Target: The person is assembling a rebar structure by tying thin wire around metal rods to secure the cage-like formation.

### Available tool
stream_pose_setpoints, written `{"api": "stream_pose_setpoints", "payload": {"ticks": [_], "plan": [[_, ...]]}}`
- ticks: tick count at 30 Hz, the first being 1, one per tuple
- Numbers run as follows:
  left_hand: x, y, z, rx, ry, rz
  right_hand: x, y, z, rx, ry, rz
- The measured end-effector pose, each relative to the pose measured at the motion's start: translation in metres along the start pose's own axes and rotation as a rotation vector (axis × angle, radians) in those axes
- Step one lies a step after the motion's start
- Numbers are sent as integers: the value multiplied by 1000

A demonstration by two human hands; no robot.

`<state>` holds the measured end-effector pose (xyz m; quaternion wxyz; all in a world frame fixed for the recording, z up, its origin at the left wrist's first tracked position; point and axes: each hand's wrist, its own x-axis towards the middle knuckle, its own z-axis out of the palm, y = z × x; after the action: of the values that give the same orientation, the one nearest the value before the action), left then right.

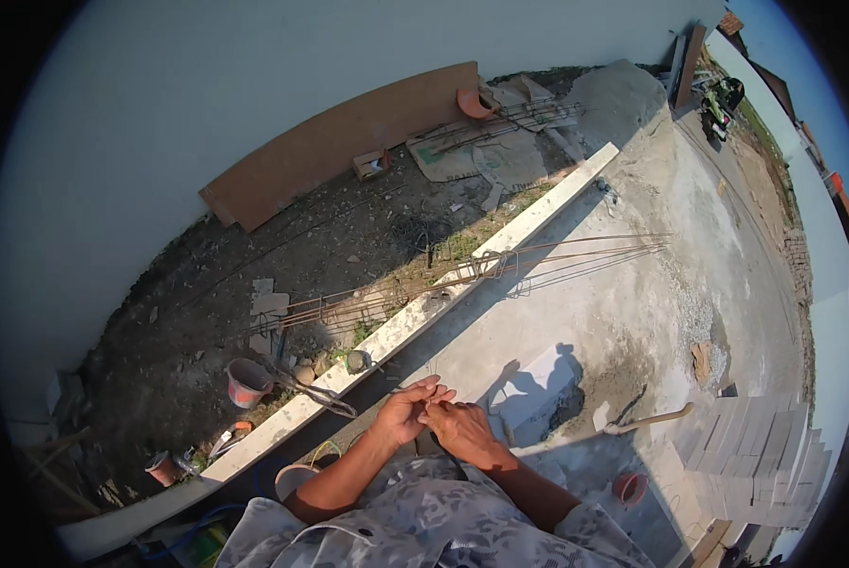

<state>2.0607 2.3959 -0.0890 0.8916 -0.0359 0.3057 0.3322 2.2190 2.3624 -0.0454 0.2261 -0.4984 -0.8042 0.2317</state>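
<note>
Left hand [407, 409] and right hand [460, 428] are being held together, fingers pinched narrow on a thin wire [431, 372], barely visible. Beyond them, a rebar cage [500, 265] is being carried across the white concrete curb [415, 317].

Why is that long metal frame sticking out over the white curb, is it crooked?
Yes. The rusty rebar cage lies slantwise across the white curb, one end on dirt, the other on concrete. Both hands, left hand and right hand, meet nearer the person, apart from it.
</note>
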Motion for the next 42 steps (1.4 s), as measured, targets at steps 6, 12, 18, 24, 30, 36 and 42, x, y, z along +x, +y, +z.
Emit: {"api": "stream_pose_setpoints", "payload": {"ticks": [6, 12, 18, 24, 30, 36, 42], "plan": [[8, 28, -32, 275, 234, 170, -24, -1, -14, 278, -82, 310], [-3, 35, 11, 484, 287, 294, -39, 31, 10, 406, -21, 563], [9, 67, 21, 623, 304, 526, -45, 17, -9, 220, -84, 558], [-22, 108, 40, 665, 304, 693, -87, 44, 15, 192, 2, 486], [-49, 119, 34, 687, 236, 828, -103, 66, 35, 451, -34, 566], [-69, 110, 52, 712, 161, 867, -100, 77, 41, 521, -141, 565], [-95, 89, 70, 801, -1, 688, 9, 16, -29, 787, -100, 342]]}}
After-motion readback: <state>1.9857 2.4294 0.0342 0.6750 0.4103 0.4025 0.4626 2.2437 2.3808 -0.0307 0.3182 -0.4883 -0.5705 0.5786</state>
